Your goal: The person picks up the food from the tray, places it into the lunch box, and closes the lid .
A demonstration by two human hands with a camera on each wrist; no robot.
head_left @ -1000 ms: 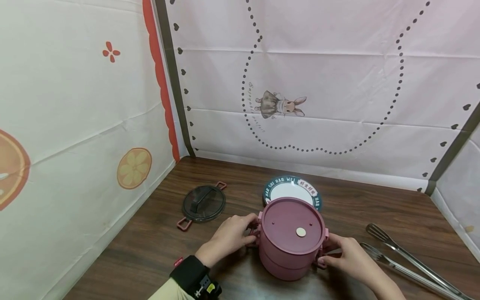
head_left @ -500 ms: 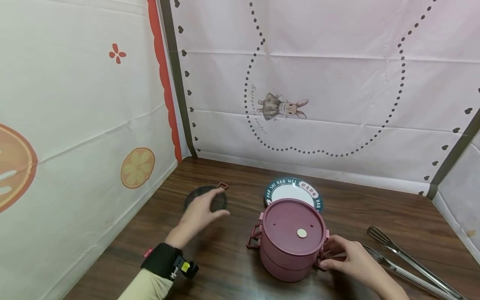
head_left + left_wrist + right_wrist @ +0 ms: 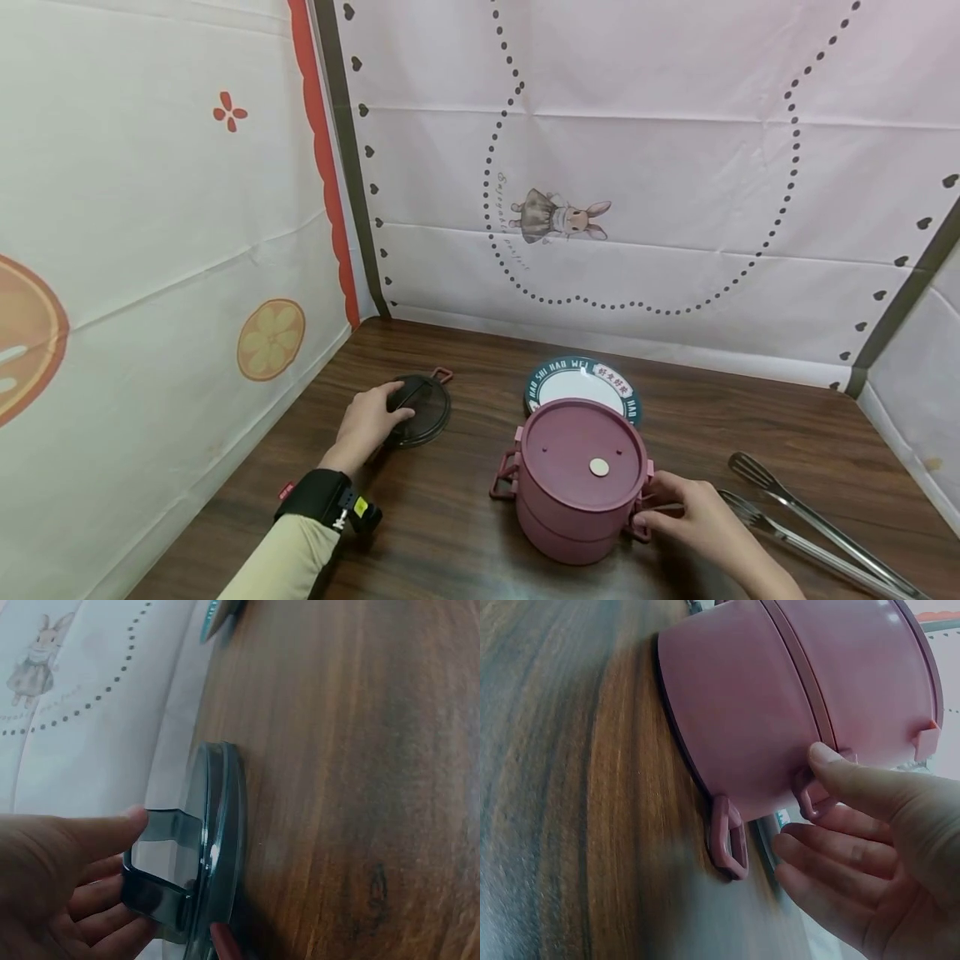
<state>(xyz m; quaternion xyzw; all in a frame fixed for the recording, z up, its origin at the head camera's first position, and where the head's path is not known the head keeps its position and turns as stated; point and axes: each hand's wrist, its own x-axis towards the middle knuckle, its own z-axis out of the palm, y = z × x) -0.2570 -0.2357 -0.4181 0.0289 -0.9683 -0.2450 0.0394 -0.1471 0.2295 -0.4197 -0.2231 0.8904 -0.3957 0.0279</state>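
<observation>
A pink two-tier lunch box (image 3: pixel 581 467) with a closed lid stands near the table's front edge. My right hand (image 3: pixel 690 517) is at its right side, thumb and fingers pinching a side clasp (image 3: pixel 810 791); a lower clasp (image 3: pixel 730 840) hangs free against the table. My left hand (image 3: pixel 371 421) is out to the left on a dark see-through lid (image 3: pixel 423 417) that lies flat on the table. In the left wrist view the thumb sits on top of the lid's handle (image 3: pixel 161 859) and the fingers lie under its other side.
A round plate (image 3: pixel 581 385) with a dark green lettered rim lies just behind the lunch box. Metal tongs (image 3: pixel 810 517) lie at the right front. Printed cloth walls close the wooden table (image 3: pixel 465 517) on the left, back and right.
My left hand left the lunch box's left clasp, swung left and back, and settled on the dark lid's handle. The right hand stayed at the right clasp.
</observation>
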